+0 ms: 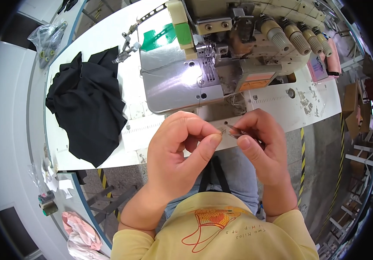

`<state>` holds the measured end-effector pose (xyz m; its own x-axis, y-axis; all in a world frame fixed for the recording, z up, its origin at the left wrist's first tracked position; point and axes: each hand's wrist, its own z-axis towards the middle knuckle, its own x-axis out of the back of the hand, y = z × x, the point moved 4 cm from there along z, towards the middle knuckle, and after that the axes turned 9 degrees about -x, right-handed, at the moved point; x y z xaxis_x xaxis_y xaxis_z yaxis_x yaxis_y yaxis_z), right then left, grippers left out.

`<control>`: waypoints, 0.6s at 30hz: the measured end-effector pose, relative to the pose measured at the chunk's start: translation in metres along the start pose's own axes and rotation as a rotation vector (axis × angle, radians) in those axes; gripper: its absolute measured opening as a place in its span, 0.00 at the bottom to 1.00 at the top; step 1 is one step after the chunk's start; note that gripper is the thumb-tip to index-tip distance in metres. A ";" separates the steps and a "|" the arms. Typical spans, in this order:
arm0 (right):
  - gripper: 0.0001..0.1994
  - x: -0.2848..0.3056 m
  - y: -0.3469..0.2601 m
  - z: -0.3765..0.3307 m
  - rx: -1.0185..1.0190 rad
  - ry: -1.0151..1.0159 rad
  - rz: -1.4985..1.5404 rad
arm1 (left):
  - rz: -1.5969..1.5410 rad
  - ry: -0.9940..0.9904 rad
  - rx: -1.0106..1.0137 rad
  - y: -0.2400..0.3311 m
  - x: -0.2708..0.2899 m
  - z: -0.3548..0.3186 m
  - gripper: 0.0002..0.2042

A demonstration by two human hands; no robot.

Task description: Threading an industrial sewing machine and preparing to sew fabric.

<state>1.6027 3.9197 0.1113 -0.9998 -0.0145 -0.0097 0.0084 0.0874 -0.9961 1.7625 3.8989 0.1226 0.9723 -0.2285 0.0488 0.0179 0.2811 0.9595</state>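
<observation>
My left hand is raised just in front of the sewing machine, thumb and forefinger pinched together. A thin dark thread hangs from the machine's bed and runs down behind that hand; what shows at the fingertips is only a fine wisp. Close beside it, my right hand is wrapped round small metal thread snips. Their two blade tips are apart and point at the left fingertips. The sewing machine has a shiny metal bed plate and stands directly beyond both hands.
Black fabric lies rumpled on the white table at left. Thread tension knobs line the machine's front at upper right. A pink cone stands at the table's far right. A side bench with pink and white cloth is at lower left.
</observation>
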 end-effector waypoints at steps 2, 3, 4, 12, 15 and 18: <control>0.11 -0.002 -0.001 0.002 0.013 0.004 -0.022 | -0.015 0.000 0.018 -0.001 0.001 0.000 0.02; 0.11 -0.003 -0.002 0.003 0.013 0.002 -0.027 | -0.005 -0.015 0.006 -0.002 0.001 0.000 0.02; 0.11 -0.004 -0.004 0.004 0.012 0.000 -0.031 | 0.006 -0.030 -0.007 -0.002 0.001 0.000 0.02; 0.07 0.001 -0.004 0.005 0.010 0.092 0.102 | 0.029 -0.100 0.012 -0.001 0.001 -0.001 0.04; 0.07 -0.006 -0.013 0.008 0.042 0.003 0.099 | 0.004 -0.078 0.006 -0.002 0.000 -0.001 0.03; 0.07 -0.009 -0.006 0.016 0.195 -0.019 0.109 | -0.119 -0.048 0.051 -0.003 -0.003 0.000 0.02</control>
<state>1.6115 3.9034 0.1157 -0.9925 -0.0341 -0.1178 0.1207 -0.1044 -0.9872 1.7595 3.8985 0.1197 0.9516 -0.3025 -0.0540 0.1193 0.2019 0.9721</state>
